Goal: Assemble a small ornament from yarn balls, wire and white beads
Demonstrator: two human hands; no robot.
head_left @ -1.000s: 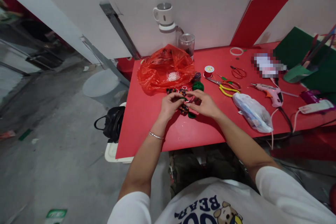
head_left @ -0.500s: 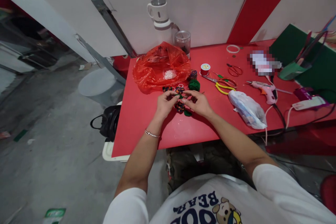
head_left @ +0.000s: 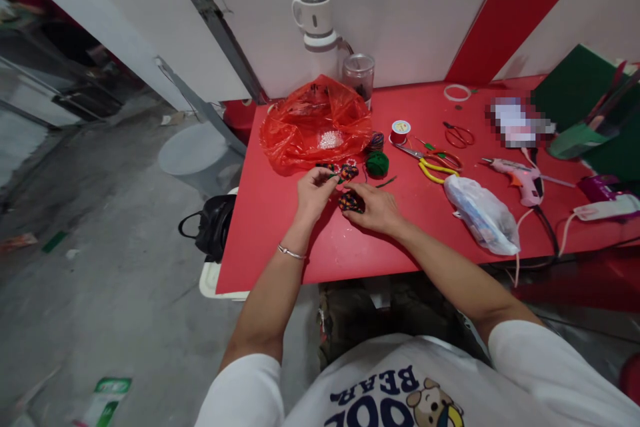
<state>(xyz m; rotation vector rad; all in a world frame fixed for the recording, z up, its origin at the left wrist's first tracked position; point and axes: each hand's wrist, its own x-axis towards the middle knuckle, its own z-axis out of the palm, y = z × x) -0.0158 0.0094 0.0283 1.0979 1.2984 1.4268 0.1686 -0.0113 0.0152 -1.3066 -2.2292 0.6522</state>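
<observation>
My left hand (head_left: pixel 313 195) pinches a small green piece (head_left: pixel 336 177) between thumb and fingertips, too small to make out further. My right hand (head_left: pixel 377 209) closes round a dark, multicoloured knotted piece (head_left: pixel 351 201) lying low over the table, its thumb along the near side. Just beyond the fingertips sits another dark patterned piece (head_left: pixel 349 172), with pink beads (head_left: pixel 351 162) beside it. A ball of green yarn (head_left: pixel 377 164) lies a little past my right hand, and a short dark green strand (head_left: pixel 386 182) is close to it.
A red plastic bag (head_left: pixel 320 103) holding white pearl beads (head_left: pixel 330 140) lies at the back of the red table (head_left: pixel 280 253). To the right are a thread spool (head_left: pixel 400 132), yellow-handled pliers (head_left: pixel 434 170), red-handled scissors (head_left: pixel 459 136), a white plastic bag (head_left: pixel 483 213) and a pink glue gun (head_left: pixel 523 180).
My right hand has moved from beside the left fingertips down to the near patterned piece, now gripping it. The left hand keeps its pinch on the green piece. The view shifted slightly.
</observation>
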